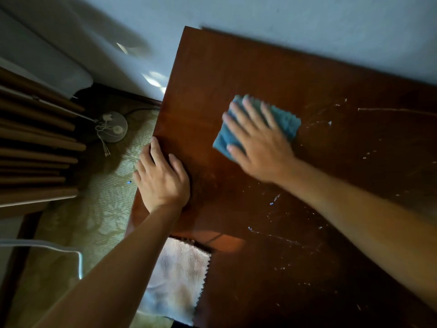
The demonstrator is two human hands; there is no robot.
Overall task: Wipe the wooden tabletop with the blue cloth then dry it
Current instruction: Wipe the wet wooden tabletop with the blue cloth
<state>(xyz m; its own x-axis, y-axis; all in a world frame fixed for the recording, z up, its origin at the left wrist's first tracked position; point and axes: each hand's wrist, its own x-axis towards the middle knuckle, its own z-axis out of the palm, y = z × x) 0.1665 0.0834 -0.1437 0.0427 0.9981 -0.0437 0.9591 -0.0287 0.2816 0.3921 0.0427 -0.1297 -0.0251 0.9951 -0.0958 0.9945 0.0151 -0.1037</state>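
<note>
- The wooden tabletop (236, 74) fills the frame from 12 round to 5 o'clock, its dark varnish flecked with pale specks and streaks, thickest toward 3 and 4 o'clock.
- A pale towel (175, 280) hangs over the near table edge at 6 o'clock, likely the drying cloth, not yet in use.
- The right hand (257, 143) lies flat with fingers spread and straight, pressing the blue cloth (283, 119) onto the wood just right of centre.
- The left hand (163, 181) rests at 8 o'clock, its fingers over the table's left edge, holding nothing; how tightly they curl over the edge I cannot tell.
- The step in hand looks like the wet wipe. Done well, it would keep the palm flat for even pressure, run overlapping strokes with the grain, and work toward the speckled patch at 3 o'clock, refolding the cloth once soiled.
- No brand, label or writing is legible anywhere.
</note>
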